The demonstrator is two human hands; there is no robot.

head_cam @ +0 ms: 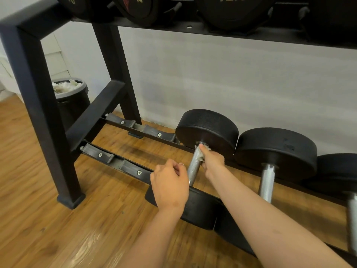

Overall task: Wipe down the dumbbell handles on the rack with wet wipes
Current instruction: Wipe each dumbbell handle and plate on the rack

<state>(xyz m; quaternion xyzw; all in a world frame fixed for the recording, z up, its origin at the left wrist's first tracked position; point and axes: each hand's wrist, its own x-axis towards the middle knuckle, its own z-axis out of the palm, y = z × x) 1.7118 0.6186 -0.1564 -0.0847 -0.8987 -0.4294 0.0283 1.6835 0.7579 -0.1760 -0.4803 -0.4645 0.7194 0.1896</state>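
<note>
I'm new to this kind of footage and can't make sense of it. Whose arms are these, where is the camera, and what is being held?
There is no machine here: a person wears one camera on the head, looking down at their own bare arms. In front stands a black dumbbell rack on a wooden floor. On its low rails lie dumbbells with black heads and metal handles. The right hand grips a whitish wet wipe round the handle of the leftmost dumbbell, close to its far head. The left hand sits by the near end of the same handle, fingers curled; whether it grips anything I cannot tell. Behind the rack's leg stands a bin with crumpled white material inside.
</note>
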